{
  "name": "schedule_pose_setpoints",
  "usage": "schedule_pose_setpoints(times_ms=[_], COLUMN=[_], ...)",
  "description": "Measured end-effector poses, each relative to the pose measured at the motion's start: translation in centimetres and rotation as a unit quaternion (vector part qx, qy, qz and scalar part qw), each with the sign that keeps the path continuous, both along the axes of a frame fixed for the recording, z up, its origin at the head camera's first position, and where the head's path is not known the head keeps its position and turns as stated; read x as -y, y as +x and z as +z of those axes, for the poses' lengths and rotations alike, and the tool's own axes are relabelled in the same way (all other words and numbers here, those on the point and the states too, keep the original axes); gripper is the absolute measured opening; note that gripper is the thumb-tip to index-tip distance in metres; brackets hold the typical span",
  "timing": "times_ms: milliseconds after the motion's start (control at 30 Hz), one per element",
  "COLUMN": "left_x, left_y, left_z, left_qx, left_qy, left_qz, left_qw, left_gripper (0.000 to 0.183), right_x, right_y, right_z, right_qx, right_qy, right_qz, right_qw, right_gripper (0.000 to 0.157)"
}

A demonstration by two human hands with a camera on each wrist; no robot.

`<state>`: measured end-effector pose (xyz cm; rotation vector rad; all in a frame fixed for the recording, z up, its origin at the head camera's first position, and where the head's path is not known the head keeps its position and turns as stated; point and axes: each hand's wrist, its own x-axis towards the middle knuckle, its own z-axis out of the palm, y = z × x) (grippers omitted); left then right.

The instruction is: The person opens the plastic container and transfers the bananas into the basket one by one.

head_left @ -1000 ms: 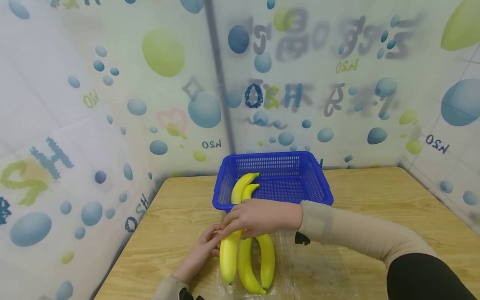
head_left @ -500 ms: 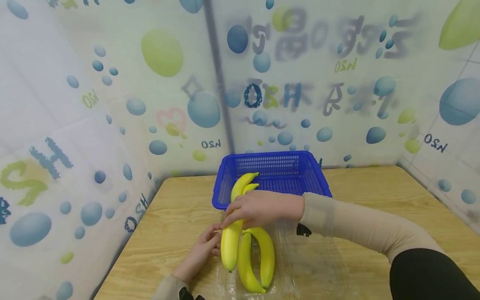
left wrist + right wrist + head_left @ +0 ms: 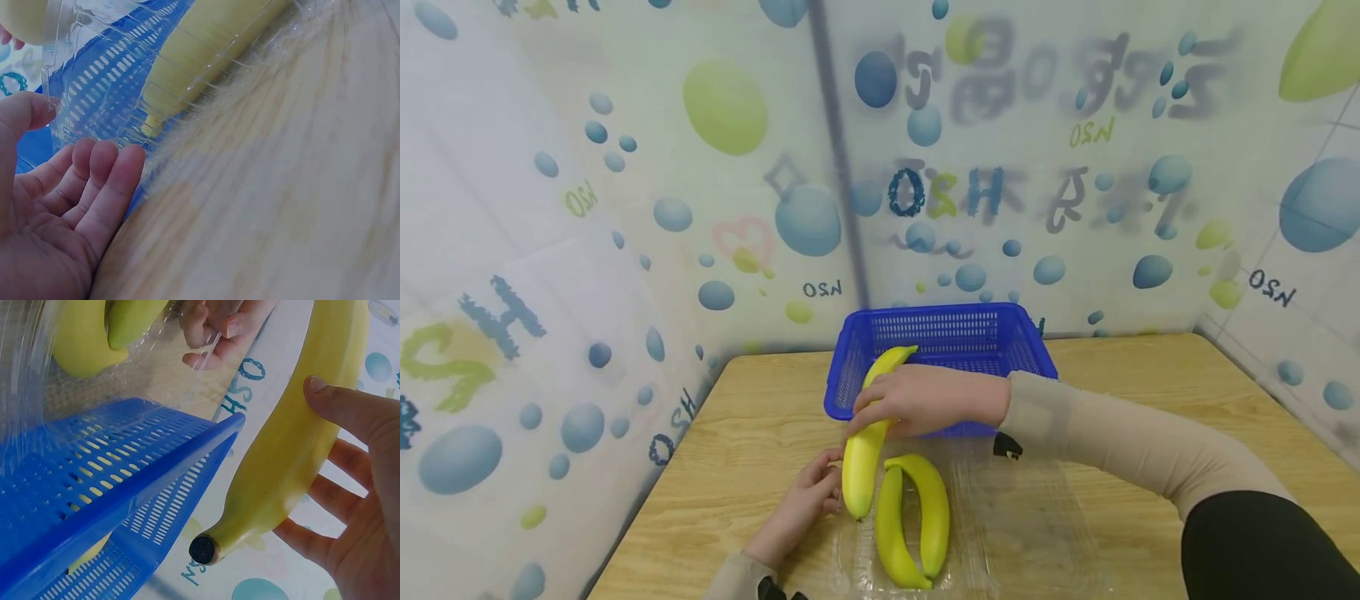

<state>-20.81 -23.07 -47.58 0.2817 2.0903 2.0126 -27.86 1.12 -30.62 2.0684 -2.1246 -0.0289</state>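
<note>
My right hand point(image 3: 917, 400) grips a yellow banana point(image 3: 861, 475) near its upper part, raised above the clear plastic container point(image 3: 977, 550). The thumb lies across one side and the fingers are behind in the right wrist view, where its black-tipped end point(image 3: 203, 550) hangs beyond the basket rim. Two bananas point(image 3: 934, 517) lie in the left half of the container, their ends together. My left hand point(image 3: 69, 206) is at the container's left edge, fingers loosely bent, thumb and fingertips touching its wall. A banana point(image 3: 891, 360) lies in the blue basket, partly behind my right hand.
The blue slotted basket point(image 3: 835, 392) stands at the back of the wooden table point(image 3: 760, 417), behind the container. Patterned sheets point(image 3: 737, 250) form walls at the back and sides. More yellow shows through the basket slots in the right wrist view.
My right hand has lifted the banana up and away from the container, towards the basket. It now covers the second banana tip in the basket. My left hand has stayed in place.
</note>
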Motion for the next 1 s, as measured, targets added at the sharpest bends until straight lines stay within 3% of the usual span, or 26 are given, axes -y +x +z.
schedule_pose_setpoints(times_ms=[300,633,1000], left_x=[-0.2,-0.3,-0.3], left_y=[0.1,0.1,0.0], left_z=[0.1,0.1,0.0], left_qx=[-0.005,-0.006,-0.013], left_qy=[0.031,0.020,0.025], left_qz=[-0.011,0.000,-0.001], left_qw=[0.9994,0.9998,0.9996], left_gripper=[0.039,0.038,0.042], right_x=[-0.3,-0.9,-1.5], right_y=[-0.5,-1.8,-3.2], right_z=[0.6,1.0,1.3], right_qx=[0.012,0.018,0.036], right_qy=[0.006,-0.018,-0.010], right_qz=[-0.035,-0.047,-0.093], right_qw=[0.999,0.999,0.995], right_gripper=[0.044,0.044,0.047])
